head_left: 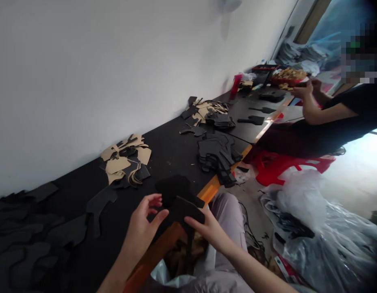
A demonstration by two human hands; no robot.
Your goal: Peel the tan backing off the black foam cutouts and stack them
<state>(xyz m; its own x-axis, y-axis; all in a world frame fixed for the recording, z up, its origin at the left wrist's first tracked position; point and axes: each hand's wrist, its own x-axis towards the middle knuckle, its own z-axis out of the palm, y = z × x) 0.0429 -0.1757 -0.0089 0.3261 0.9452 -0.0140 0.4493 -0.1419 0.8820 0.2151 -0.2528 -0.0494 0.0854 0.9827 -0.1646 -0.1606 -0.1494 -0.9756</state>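
My right hand (pixel 205 226) grips a flat black cut-out piece (pixel 185 209) at its right side, thumb on top, over the table's front edge. My left hand (pixel 150 215) is just left of that piece, fingers curved and apart, with nothing seen between them. Another dark piece (pixel 173 187) lies behind, on the black table (pixel 166 150). A stack of black cut-outs (pixel 217 150) sits further right at the edge. Beyond my left hand is a pile of tan and black pieces (pixel 127 160).
Many black cut-outs (pixel 20 240) cover the table's left part. A second tan and black pile (pixel 206 112) is near the wall. At the right, a person (pixel 331 106) works by a red stool (pixel 273 167). Plastic bags (pixel 325 228) lie on the floor.
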